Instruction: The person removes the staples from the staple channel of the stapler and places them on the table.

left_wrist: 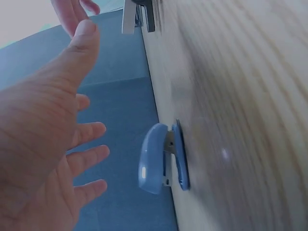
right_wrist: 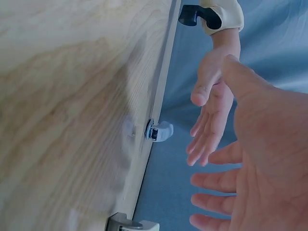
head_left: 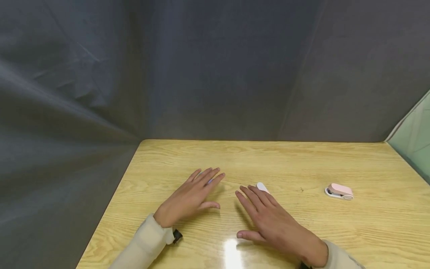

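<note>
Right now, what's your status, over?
Left hand open above blue stapler. Right hand open beside white stapler. Pink stapler apart, right.

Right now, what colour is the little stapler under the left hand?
Blue. The little stapler shows best in the left wrist view, just beyond the left hand.

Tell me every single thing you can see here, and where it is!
blue stapler: one, blue, on the table under the left hand's fingers
white stapler: one, white, on the table, peeking out beyond the right hand's fingers
pink stapler: one, pink and white, on the table far off to the right, alone
table: one, light wood
curtain: grey cloth behind and left of the table
left hand: one, fingers straight, spread over the blue stapler, beige sleeve
right hand: one, fingers straight, held flat above the table, beige sleeve
</note>
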A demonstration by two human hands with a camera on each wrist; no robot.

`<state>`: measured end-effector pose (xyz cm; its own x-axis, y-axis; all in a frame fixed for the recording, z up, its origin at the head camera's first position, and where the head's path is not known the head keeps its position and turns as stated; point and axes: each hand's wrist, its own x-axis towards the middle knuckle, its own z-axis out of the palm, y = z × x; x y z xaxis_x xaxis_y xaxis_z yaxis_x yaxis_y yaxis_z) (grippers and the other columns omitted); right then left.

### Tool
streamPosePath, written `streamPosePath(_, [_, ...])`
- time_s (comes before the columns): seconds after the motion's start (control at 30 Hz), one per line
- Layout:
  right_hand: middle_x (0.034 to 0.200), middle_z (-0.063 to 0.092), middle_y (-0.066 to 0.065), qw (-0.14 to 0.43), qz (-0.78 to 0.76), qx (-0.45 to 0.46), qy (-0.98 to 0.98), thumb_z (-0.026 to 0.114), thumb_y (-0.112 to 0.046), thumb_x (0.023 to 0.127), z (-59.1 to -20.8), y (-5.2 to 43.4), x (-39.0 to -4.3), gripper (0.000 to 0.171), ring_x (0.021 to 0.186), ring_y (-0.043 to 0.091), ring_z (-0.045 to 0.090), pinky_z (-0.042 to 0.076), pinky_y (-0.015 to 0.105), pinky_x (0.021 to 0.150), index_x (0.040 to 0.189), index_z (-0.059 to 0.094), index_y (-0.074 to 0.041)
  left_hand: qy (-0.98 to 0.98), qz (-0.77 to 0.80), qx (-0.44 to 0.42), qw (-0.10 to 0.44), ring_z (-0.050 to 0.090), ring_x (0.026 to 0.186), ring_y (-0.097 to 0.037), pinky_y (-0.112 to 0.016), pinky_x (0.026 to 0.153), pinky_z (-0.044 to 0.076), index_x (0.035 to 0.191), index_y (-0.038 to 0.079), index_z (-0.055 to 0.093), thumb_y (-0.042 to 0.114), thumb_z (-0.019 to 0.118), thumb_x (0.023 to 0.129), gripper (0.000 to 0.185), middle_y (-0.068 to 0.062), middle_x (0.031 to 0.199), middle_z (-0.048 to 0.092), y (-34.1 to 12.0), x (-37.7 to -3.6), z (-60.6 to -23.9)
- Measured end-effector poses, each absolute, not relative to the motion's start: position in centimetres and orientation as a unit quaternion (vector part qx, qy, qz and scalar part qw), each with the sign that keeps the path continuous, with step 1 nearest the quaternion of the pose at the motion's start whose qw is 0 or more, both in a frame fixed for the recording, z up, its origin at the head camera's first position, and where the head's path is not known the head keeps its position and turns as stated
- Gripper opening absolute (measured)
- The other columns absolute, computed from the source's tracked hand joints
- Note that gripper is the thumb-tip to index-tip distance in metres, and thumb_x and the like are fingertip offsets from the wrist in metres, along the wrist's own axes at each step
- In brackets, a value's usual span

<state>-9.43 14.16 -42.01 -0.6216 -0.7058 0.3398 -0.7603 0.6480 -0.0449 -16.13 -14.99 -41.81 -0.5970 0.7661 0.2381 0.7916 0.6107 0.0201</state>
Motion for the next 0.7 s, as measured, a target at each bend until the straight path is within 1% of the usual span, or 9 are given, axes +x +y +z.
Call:
streamPosePath(0.13, [0.160, 0.036, 0.020, 0.144, 0.090, 0.400, -0.901, 0.052, -0.069, 0.098, -42.0, 13.9, -9.8, 0.094, 0.145, 0.040, 0.035, 0.034, 0.056, 0.112, 0.158, 0.034, 0.001, -0.895, -0.092, -0.427, 0.088, 0.028, 0.151, -0.030, -0.050, 0.121, 0.019, 0.166, 0.012, 0.017, 0.057, 0.056, 0.101, 0.088, -0.014, 0.167, 0.026, -15.2, -16.5, -42.0])
streamPosePath(0.27, [0.158, 0.037, 0.022, 0.131, 0.104, 0.368, -0.915, 0.054, -0.068, 0.098, -41.8, 13.3, -10.0, 0.095, 0.145, 0.043, 0.034, 0.030, 0.058, 0.113, 0.157, 0.033, 0.003, -0.899, -0.109, -0.418, 0.075, 0.027, 0.151, -0.030, -0.049, 0.121, 0.020, 0.166, 0.012, 0.016, 0.058, 0.055, 0.102, 0.088, -0.014, 0.167, 0.025, -15.6, -17.1, -42.2])
streamPosePath(0.37, [0.157, 0.037, 0.024, 0.121, 0.114, 0.339, -0.926, 0.054, -0.068, 0.098, -41.7, 12.6, -10.0, 0.095, 0.145, 0.045, 0.033, 0.029, 0.059, 0.114, 0.157, 0.034, 0.004, -0.902, -0.130, -0.408, 0.061, 0.026, 0.152, -0.029, -0.049, 0.120, 0.022, 0.166, 0.012, 0.014, 0.058, 0.056, 0.101, 0.090, -0.011, 0.168, 0.022, -15.9, -17.6, -42.2])
streamPosePath(0.5, [0.157, 0.038, 0.024, 0.118, 0.121, 0.318, -0.933, 0.053, -0.069, 0.097, -41.7, 11.8, -10.3, 0.096, 0.145, 0.045, 0.031, 0.028, 0.060, 0.114, 0.156, 0.034, 0.005, -0.905, -0.164, -0.389, 0.050, 0.026, 0.152, -0.025, -0.047, 0.119, 0.024, 0.166, 0.013, 0.013, 0.056, 0.059, 0.100, 0.092, -0.008, 0.168, 0.024, -16.2, -18.2, -42.3])
streamPosePath(0.57, [0.157, 0.038, 0.024, 0.116, 0.123, 0.313, -0.935, 0.052, -0.069, 0.098, -41.8, 11.5, -10.7, 0.096, 0.145, 0.046, 0.031, 0.029, 0.060, 0.114, 0.156, 0.034, 0.005, -0.907, -0.178, -0.380, 0.044, 0.027, 0.151, -0.024, -0.046, 0.119, 0.025, 0.166, 0.012, 0.015, 0.055, 0.062, 0.099, 0.092, -0.009, 0.167, 0.027, -16.4, -18.4, -42.3])
streamPosePath(0.7, [0.156, 0.040, 0.024, 0.106, 0.139, 0.302, -0.937, 0.052, -0.069, 0.098, -42.1, 11.0, -11.4, 0.096, 0.145, 0.045, 0.031, 0.030, 0.061, 0.113, 0.155, 0.035, 0.006, -0.912, -0.208, -0.353, 0.010, 0.029, 0.150, -0.024, -0.046, 0.118, 0.028, 0.166, 0.015, 0.017, 0.055, 0.065, 0.098, 0.092, -0.008, 0.166, 0.029, -16.9, -18.7, -42.5])
